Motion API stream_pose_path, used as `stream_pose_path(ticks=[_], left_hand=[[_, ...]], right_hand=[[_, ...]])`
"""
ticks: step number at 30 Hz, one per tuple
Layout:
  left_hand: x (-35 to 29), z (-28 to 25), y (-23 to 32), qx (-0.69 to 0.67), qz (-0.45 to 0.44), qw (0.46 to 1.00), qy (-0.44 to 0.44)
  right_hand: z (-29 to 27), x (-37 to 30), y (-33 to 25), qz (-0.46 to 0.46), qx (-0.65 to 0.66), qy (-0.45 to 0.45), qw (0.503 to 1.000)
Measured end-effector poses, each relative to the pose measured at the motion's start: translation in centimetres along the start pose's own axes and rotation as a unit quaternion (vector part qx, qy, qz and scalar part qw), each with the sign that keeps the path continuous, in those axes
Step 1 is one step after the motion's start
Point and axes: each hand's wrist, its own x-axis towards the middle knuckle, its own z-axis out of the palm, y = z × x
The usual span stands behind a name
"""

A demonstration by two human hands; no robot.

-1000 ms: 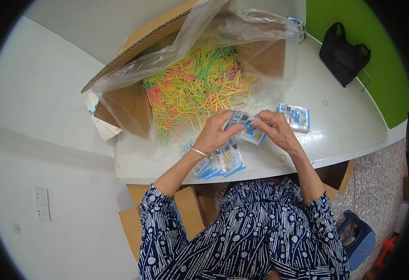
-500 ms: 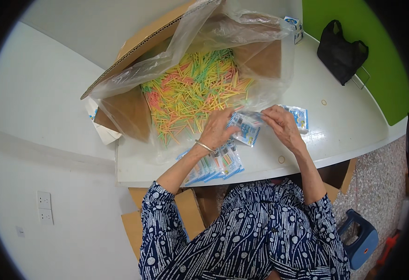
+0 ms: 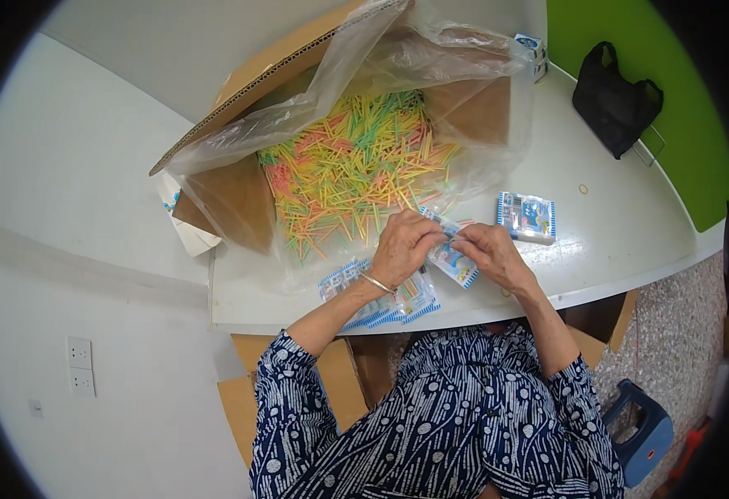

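My left hand (image 3: 404, 248) and my right hand (image 3: 495, 254) are close together above the table's near part. Between them they pinch a small blue-and-white plastic packet (image 3: 459, 268), tilted, with its upper part partly covered by my fingers. Whether anything is inside it I cannot make out. Under and beside my left wrist lie several similar packets (image 3: 418, 294), some showing coloured sticks through their clear fronts. To the right of my right hand rests a pile of flat blue-and-white packets (image 3: 526, 218). Just beyond my hands are many thin yellow, green and pink sticks (image 3: 348, 166).
A cardboard box (image 3: 468, 112) lined with clear plastic (image 3: 481, 62) holds the loose sticks, open toward me. A black bag (image 3: 616, 101) sits at the far right of the white table (image 3: 614, 241). A blue stool (image 3: 643, 432) stands on the floor at right.
My right hand has moved down and left, away from the packet pile, and now meets my left hand. The held packet has turned and is partly covered by fingers of both hands.
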Motion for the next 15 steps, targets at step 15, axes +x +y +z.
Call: stream_pose_path(ticks=[15], left_hand=[[5.6, -1.3, -5.7, 0.087, 0.043, 0.995, -0.021]], right_hand=[[0.3, -0.1, 1.6, 0.013, -0.045, -0.004, 0.999]])
